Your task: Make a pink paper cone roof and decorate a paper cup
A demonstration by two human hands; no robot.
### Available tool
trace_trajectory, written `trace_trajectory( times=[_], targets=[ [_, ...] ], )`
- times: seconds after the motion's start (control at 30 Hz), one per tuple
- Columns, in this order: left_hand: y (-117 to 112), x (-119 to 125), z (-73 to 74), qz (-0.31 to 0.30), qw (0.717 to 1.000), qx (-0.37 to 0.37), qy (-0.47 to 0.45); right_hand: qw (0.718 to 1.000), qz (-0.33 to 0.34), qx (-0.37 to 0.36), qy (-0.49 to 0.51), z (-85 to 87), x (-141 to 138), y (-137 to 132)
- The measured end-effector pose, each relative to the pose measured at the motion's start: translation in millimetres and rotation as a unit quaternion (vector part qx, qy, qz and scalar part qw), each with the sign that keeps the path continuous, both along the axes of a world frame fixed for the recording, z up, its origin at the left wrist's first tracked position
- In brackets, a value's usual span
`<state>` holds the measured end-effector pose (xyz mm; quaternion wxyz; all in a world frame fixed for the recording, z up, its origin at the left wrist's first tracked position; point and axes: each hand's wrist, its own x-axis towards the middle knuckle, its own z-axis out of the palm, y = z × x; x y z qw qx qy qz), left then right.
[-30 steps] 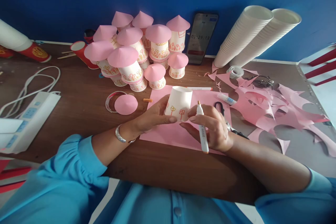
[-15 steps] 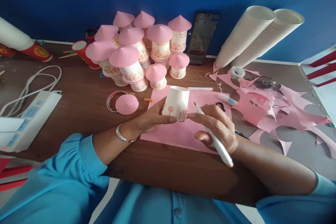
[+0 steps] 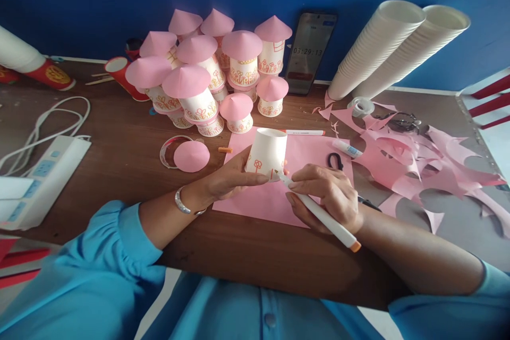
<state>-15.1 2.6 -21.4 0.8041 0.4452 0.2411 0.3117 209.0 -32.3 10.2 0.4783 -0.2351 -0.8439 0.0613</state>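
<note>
A white paper cup (image 3: 268,150) with orange-red flower drawings near its lower edge is gripped by my left hand (image 3: 233,174), thumb along the front. My right hand (image 3: 332,196) is closed around a white marker pen (image 3: 326,220) with an orange end. The pen's tip is at the cup's lower front, by a short red line; whether it touches cannot be made out. Beneath both hands lies a pink paper sheet (image 3: 255,199). An orange pen cap (image 3: 225,150) rests at the sheet's left edge, and another marker (image 3: 305,132) lies along its back edge.
Several decorated cups with pink cone roofs (image 3: 186,82) stand at the back, beside a phone (image 3: 312,53). Two tall stacks of paper cups (image 3: 376,48) lean on the blue wall. Pink paper scraps (image 3: 410,159) cover the right side; a power strip (image 3: 48,180) is at left.
My right hand has brought the marker tip left and down to the cup's lower front, and its fingers have closed more firmly round the pen. The cup stays in my left hand.
</note>
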Motion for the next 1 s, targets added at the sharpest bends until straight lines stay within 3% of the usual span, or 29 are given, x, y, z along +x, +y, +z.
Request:
trace_trajectory(
  times=[1.0],
  targets=[
    [0.2, -1.1, -1.1, -0.005, 1.0, -0.001, 0.015, 1.0, -0.003, -0.004, -0.009, -2.6, 0.2, 2.1]
  ],
)
